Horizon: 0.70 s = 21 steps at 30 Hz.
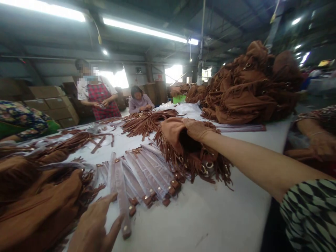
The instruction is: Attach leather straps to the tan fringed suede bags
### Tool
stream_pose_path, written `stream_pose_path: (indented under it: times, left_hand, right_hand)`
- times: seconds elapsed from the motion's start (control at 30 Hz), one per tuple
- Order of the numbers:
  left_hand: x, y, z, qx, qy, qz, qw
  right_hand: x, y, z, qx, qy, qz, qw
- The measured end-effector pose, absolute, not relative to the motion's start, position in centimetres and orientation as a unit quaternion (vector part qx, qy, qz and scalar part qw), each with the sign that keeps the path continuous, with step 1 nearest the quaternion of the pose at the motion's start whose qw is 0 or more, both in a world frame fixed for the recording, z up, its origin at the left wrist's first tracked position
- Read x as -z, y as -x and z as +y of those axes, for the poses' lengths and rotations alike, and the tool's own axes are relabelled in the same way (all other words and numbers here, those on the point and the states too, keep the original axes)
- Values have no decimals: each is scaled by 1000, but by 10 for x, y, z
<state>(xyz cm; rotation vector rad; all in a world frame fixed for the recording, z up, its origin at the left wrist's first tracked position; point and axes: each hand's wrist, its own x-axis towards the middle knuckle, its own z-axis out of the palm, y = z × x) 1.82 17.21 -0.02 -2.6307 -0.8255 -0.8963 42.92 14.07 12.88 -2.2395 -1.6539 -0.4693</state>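
My right hand [197,131] reaches across the table, its fingers closed over the rim of a brown fringed bag [169,131]. The bag's dark mouth faces me, and gold-coloured rings show among its fringe. Down at the lower left, my left hand [96,222] has thumb and forefinger apart and holds nothing that I can see. Its fingertips are close to a brown strap in clear plastic [121,190]. Beyond that strap lies a row of similar wrapped straps [147,171] with metal studs at their ends.
Brown bags [39,206] lie at the left. A tall bag heap [249,87] stands at the back right, behind a bundle of loose straps [149,122]. Two people sit or stand across the white table [223,217]; other people's arms show at both sides. Cartons [54,103] are stacked behind.
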Motion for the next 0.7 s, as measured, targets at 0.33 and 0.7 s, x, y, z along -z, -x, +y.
stream_pose_path:
  times: [0.33, 0.7]
  left_hand:
    - [-92, -136, 129, 546, 800, -242, 50]
    - [-154, -58, 94, 565, 758, -268, -186]
  right_hand:
    - [-270, -392, 89, 256, 739, -578, 232]
    - [-181, -238, 32, -188, 581, -749, 258]
